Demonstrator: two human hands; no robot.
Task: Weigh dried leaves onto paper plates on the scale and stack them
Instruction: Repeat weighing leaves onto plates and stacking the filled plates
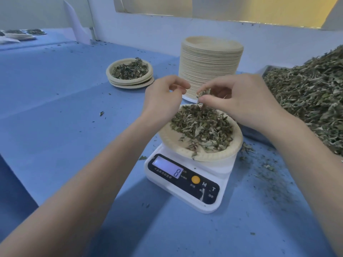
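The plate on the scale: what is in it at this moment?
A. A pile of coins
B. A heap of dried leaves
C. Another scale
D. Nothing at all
B: the plate on the scale holds a heap of dried leaves, with both hands just above it.

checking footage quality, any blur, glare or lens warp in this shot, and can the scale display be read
Head view: wide-angle warp bows the table edge and stretches the forearms; light is soft and even, no harsh glare; scale display shows a slightly blurred 8; leaves pinched in the right hand look soft.
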